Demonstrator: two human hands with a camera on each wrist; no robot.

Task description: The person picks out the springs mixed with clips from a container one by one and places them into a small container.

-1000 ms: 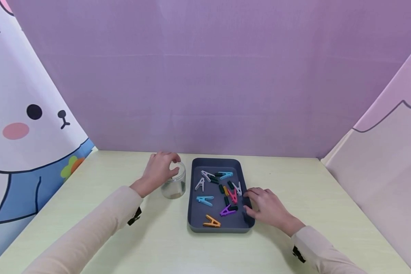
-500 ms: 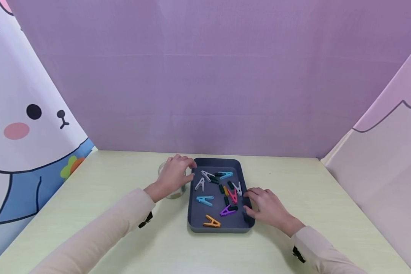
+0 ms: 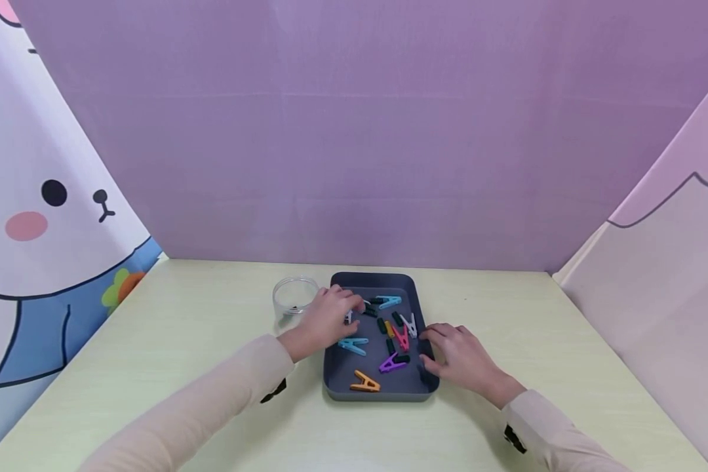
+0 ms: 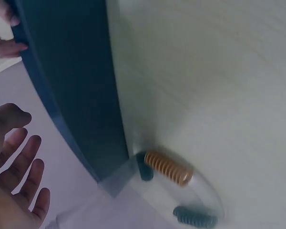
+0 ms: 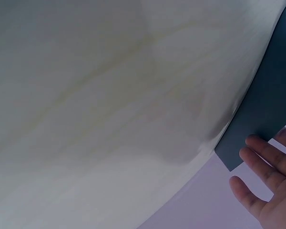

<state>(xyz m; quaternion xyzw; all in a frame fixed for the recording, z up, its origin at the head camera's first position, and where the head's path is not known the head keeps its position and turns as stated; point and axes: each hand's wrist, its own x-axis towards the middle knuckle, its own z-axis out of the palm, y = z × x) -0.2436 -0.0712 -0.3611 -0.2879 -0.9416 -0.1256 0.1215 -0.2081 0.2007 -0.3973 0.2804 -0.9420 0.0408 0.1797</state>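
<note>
My left hand (image 3: 329, 318) is over the left part of a dark grey tray (image 3: 382, 397), its fingers relaxed above the white clips, which it partly hides. In the left wrist view, that hand (image 4: 14, 167) has nothing between thumb and fingers. My right hand (image 3: 463, 357) touches the tray's right rim with its fingers spread. The tray holds a blue clip (image 3: 353, 345), an orange clip (image 3: 366, 381), a purple clip (image 3: 391, 363), a red clip (image 3: 401, 338), a white clip (image 3: 410, 324) and several dark ribbed coils, like short springs.
Left of the tray stands a clear jar (image 3: 286, 301), partly behind my left hand. Inside it, the left wrist view shows an orange ribbed coil (image 4: 169, 168) and dark ribbed coils (image 4: 194, 217). A purple backdrop (image 3: 354, 164) rises behind the pale table (image 3: 230, 295).
My left hand has moved right, from above the jar's mouth across to the tray's left side. The jar has come back into view. My right hand and the tray have not moved.
</note>
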